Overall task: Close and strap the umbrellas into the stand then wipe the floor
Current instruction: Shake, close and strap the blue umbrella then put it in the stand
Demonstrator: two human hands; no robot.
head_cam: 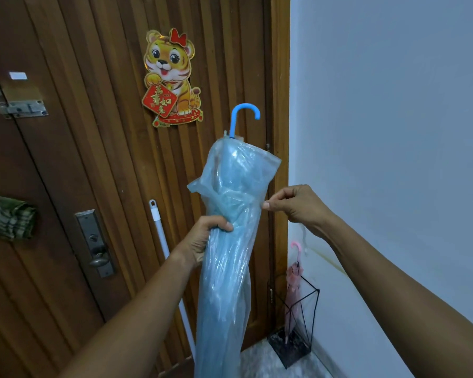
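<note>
Blue umbrella (pixel 227 241) stands in the middle of the frame, in front of the wooden door (pixel 93 159), held up in the air and not yet in the stand (pixel 298 323) at the lower right. The left hand (pixel 205 238) is closed around the folded canopy near its middle. The right hand (pixel 292 204) pinches something very thin beside the canopy, probably the strap, but it is too small to tell.

The loose folds near the top are not wrapped tightly. If the left hand relaxes, the canopy can puff open again and the strap will not reach around. The thin piece can also slip out of the pinch, because only the fingertips hold it.

The long axis of the umbrella is nearly upright, leaning a little to the right at the top. Its curved handle (pixel 243 115) points up, and the tip goes down, out of the lower edge. A pink umbrella (pixel 294 290) is already in the stand, handle up.
</note>
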